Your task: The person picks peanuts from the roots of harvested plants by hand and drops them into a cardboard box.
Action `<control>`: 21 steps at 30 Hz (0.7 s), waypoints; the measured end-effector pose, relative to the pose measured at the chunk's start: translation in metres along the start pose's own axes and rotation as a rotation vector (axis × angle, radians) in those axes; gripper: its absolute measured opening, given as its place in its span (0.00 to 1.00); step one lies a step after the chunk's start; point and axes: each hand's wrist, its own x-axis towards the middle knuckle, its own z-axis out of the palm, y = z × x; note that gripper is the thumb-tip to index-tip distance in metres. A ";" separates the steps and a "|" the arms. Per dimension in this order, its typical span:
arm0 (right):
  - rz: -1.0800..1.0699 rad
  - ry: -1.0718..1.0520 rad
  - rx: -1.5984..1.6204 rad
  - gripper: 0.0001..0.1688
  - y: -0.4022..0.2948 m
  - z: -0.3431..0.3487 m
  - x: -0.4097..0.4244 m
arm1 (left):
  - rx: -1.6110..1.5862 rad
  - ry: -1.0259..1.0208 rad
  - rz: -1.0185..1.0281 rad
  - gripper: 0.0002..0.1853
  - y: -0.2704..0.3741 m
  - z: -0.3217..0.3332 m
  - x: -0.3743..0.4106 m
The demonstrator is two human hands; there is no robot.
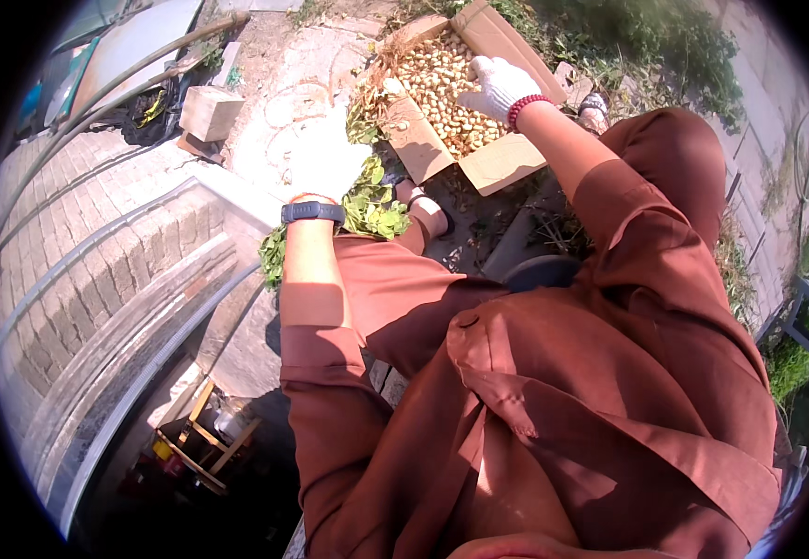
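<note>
My left hand [324, 157], in a white glove bleached by the sun, is at a bunch of leafy green plants [376, 206]; the leaves show on both sides of my wrist and under the hand. Glare hides its fingers. Pale dried roots with a few peanuts lie beyond it, along the side of an open cardboard box [506, 164]. Many peanuts in their shells [439, 84] fill the box. My right hand [499, 87], in a white knitted glove, hovers or rests over the peanuts by the right flap, thumb apart from the fingers, with nothing visible in it.
Uprooted green plants [684, 49] lie beyond the box. At the left are a wooden block [211, 113], a black plastic bag [149, 112] and a brick ledge [118, 269]. A wooden stool frame [209, 433] is at lower left. My sandalled foot [429, 213] is close to the box.
</note>
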 end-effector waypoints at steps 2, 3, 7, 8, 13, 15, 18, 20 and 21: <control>-0.109 0.118 0.025 0.30 -0.013 0.000 -0.004 | -0.084 -0.015 0.007 0.32 -0.017 0.010 0.002; -0.163 0.179 0.032 0.29 -0.018 -0.002 -0.004 | -0.164 -0.029 0.019 0.31 -0.031 0.018 0.005; -0.354 -0.009 0.399 0.34 -0.046 -0.021 -0.002 | -0.372 -0.156 0.083 0.24 -0.015 -0.008 0.010; -0.411 0.011 0.457 0.34 -0.054 -0.025 -0.004 | -0.354 -0.065 0.142 0.19 -0.020 0.001 0.010; -0.447 -0.147 0.596 0.41 -0.080 -0.047 -0.012 | -0.362 -0.111 0.112 0.17 0.010 -0.030 0.003; -0.367 -0.316 0.755 0.40 -0.078 -0.049 -0.015 | -0.414 -0.177 0.038 0.17 0.018 -0.035 0.005; -0.341 -0.564 1.125 0.39 -0.074 -0.050 -0.012 | -0.516 -0.215 -0.021 0.16 0.024 -0.038 0.006; -0.329 -0.531 1.130 0.30 -0.074 -0.054 -0.013 | -0.465 -0.281 -0.052 0.16 0.012 -0.031 0.007; -0.321 -0.512 1.132 0.26 -0.074 -0.057 -0.012 | -0.547 -0.307 -0.076 0.17 0.010 -0.030 0.008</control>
